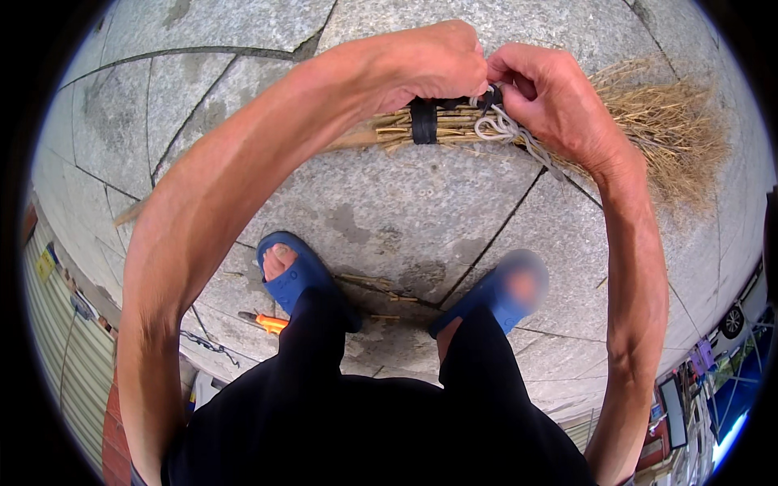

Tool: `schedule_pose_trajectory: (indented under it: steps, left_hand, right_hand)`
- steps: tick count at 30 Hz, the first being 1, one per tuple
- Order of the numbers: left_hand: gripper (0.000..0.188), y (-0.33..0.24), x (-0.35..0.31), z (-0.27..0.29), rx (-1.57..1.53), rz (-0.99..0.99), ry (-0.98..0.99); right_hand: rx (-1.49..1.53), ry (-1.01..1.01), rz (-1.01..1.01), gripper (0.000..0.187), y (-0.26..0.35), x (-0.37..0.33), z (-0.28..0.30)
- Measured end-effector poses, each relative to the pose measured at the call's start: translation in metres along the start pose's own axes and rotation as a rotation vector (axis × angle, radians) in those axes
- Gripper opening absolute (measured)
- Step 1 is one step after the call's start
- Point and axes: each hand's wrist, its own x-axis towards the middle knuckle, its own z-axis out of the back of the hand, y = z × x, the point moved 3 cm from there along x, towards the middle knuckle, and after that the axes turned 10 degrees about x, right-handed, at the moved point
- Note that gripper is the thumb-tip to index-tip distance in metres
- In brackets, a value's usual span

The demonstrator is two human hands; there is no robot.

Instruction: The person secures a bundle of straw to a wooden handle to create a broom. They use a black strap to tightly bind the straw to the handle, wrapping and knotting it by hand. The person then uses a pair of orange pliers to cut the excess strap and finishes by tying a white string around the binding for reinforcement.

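A twig broom [668, 134] lies across the paving before me, bristles to the right. Its wooden handle [347, 140] runs left beneath my left forearm. Black tape [423, 121] binds the twigs, and a looped grey-white cord [496, 128] hangs over them farther right. My left hand [450, 66] is closed above the binding, its fingertips at the cord and mostly hidden. Almost touching it, my right hand [559, 97] pinches at the same cord with thumb and forefinger. A dark strip lies under the fingertips, partly covered.
Orange-handled pliers [266, 321] lie by my left blue slipper [296, 271], with a dark chain or wire [209, 344] nearby. Broken twigs [369, 283] are scattered between my feet. Stone slabs [389, 202] form the ground. A ribbed shutter [69, 340] stands at the left edge.
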Motion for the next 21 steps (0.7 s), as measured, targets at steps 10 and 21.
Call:
schedule_pose_trajectory:
  steps: [10,21]
  left_hand:
    - [0.014,-0.003,-0.004,-0.001,-0.046,-0.048,-0.006]
    - [0.013,-0.004,-0.008,0.0,-0.078,-0.051,-0.029]
  right_hand:
    - [0.106,0.048,-0.297,0.008,-0.013,-0.005,0.003]
    - [0.401,0.051,-0.344,0.015,-0.017,-0.005,0.007]
